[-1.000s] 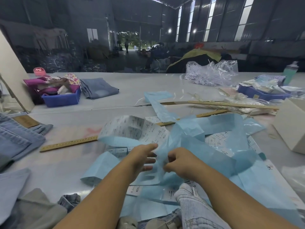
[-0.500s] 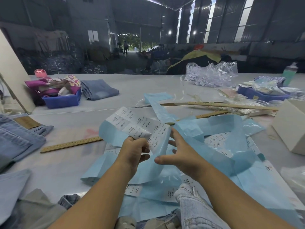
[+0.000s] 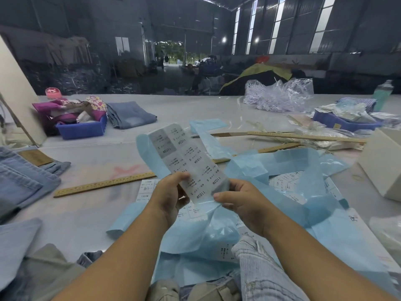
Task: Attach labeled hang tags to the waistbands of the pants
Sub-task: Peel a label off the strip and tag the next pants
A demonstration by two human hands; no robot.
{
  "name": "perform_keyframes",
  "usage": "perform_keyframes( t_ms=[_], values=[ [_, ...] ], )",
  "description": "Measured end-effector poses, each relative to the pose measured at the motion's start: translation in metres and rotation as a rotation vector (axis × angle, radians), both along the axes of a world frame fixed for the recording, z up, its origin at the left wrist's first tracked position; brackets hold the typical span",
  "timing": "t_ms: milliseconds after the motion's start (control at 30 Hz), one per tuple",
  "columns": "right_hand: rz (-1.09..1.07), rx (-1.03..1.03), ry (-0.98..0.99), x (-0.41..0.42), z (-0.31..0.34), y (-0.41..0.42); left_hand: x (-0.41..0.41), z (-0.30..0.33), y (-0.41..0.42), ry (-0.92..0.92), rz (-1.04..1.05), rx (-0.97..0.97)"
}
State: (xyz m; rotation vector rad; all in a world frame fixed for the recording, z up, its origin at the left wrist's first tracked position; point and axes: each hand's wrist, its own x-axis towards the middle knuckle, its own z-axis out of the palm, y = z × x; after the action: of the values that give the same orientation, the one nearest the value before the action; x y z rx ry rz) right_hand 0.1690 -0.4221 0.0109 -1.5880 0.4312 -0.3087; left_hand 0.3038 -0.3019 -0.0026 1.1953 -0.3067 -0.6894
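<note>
Though its print is too small to read, the label strip (image 3: 186,164) rises toward 12 o'clock. The left hand (image 3: 171,196) and right hand (image 3: 240,200) pinch its lower end.

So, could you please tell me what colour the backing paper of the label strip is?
Light blue backing paper, white printed label strip; head view.

1 view only: head cam, wide-angle, looking forward and down across the grey table (image 3: 91,216). Both forearms enter from the bottom edge; left hand (image 3: 171,196) and right hand (image 3: 243,200) sit just below centre, close to the lens. Near table edge is out of sight under the frame bottom. Far table edge runs across the upper third, dark warehouse hall behind it. Straight lines bow near the borders. No 2nd view, so no overlap.
</note>
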Motion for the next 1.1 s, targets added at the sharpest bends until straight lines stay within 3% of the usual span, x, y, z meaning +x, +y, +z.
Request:
perform_keyframes(
  t_ms=[233,333,367,433,500,533,600,700,767,867,967,1033,1100],
  values=[
    [0.075,0.01,0.119,-0.003,-0.001,0.001,0.009,-0.004,0.0,0.006,0.155,0.033],
    [0.072,-0.108,0.17,-0.003,-0.001,0.001,0.007,-0.001,0.001,0.071,0.249,0.045],
    [0.019,-0.133,0.145,-0.002,-0.001,0.0,0.005,0.003,0.003,0.083,0.157,0.045],
    [-0.113,-0.076,0.036,0.0,0.0,-0.003,-0.005,0.011,0.005,0.041,-0.287,0.127],
    [-0.211,-0.031,-0.024,0.001,-0.001,-0.007,-0.022,0.013,0.003,-0.119,-0.63,0.229],
    [-0.242,-0.034,-0.011,0.001,-0.002,-0.009,-0.026,0.013,-0.001,-0.185,-0.615,0.265],
    [-0.281,-0.047,0.07,0.001,-0.006,-0.01,-0.023,0.015,-0.005,-0.182,-0.355,0.317],
    [-0.218,-0.215,0.383,-0.003,-0.007,-0.01,0.009,0.007,0.004,-0.015,0.139,0.347],
    [-0.058,-0.368,0.636,-0.006,-0.004,-0.005,0.028,0.001,0.016,0.107,0.296,0.348],
    [0.099,-0.532,0.835,-0.007,-0.002,0.001,0.032,0.0,0.023,0.098,0.368,0.492],
    [0.107,-0.613,0.894,-0.007,-0.004,0.002,0.024,0.008,0.022,0.087,0.253,0.661],
    [0.115,-0.629,0.9,-0.005,-0.007,0.003,0.017,0.014,0.02,0.164,0.107,0.625],
    [0.078,-0.623,0.86,-0.004,-0.005,0.003,0.011,0.023,0.019,0.24,0.016,0.469]
  ],
)
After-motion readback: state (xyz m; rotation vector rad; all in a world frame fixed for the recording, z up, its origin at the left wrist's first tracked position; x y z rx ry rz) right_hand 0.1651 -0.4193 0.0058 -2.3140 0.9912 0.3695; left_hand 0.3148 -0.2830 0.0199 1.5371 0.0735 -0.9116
